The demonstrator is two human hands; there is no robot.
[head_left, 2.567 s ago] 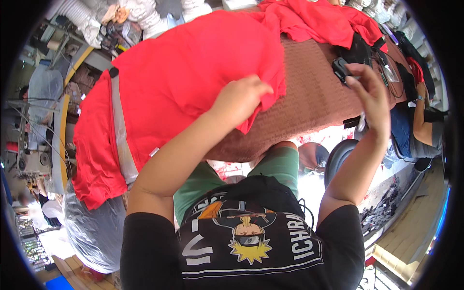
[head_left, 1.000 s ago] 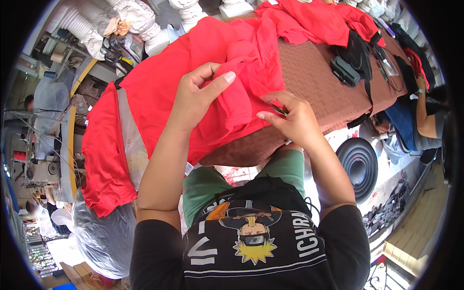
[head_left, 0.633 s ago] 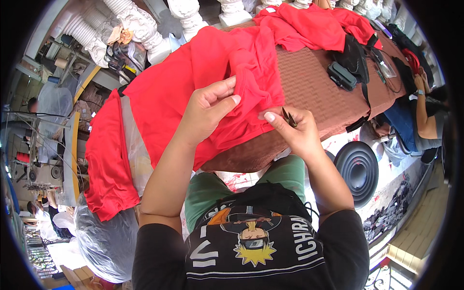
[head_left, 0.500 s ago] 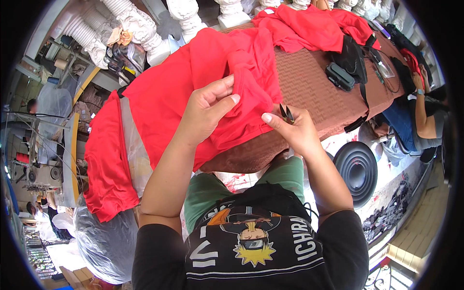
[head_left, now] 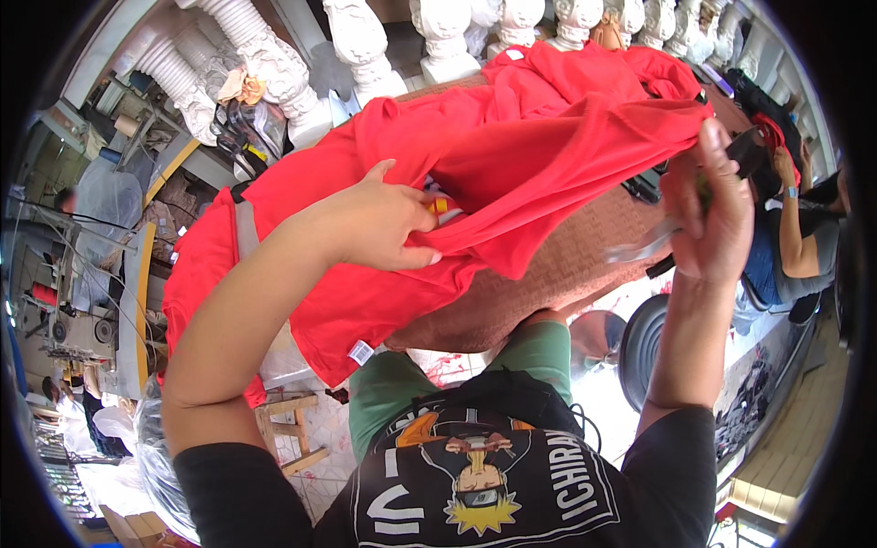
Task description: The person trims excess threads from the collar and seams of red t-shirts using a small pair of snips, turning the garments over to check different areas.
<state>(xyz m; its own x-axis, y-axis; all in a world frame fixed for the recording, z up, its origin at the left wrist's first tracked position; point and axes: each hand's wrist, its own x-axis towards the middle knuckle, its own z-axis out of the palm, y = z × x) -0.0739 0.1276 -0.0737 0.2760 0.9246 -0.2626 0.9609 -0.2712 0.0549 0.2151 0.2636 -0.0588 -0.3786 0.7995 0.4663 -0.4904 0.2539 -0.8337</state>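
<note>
A red garment [head_left: 365,301] is spread over the brown-covered table, one part pulled up to the right. My left hand [head_left: 388,224] rests on it with fingers spread, beside a fold where a patch of coloured print [head_left: 443,208] shows. My right hand [head_left: 713,210], blurred and raised at the right, grips the garment's far end by its fingertips. It also holds small thread snips [head_left: 644,248], whose blurred metal blades stick out to the left. A white label [head_left: 360,352] hangs at the garment's near corner.
The quilted brown cover [head_left: 557,265] shows at the table's near side. White balusters [head_left: 443,41] line the back. A black round ribbed object [head_left: 644,352] stands right of my legs, and a wooden stool [head_left: 292,434] to the left. Another person's arm [head_left: 799,219] is at far right.
My right hand has swung right and up with the snips, drawing the cloth out. My left hand has gone from holding up the cloth to lying spread on it. The label has come into view.
</note>
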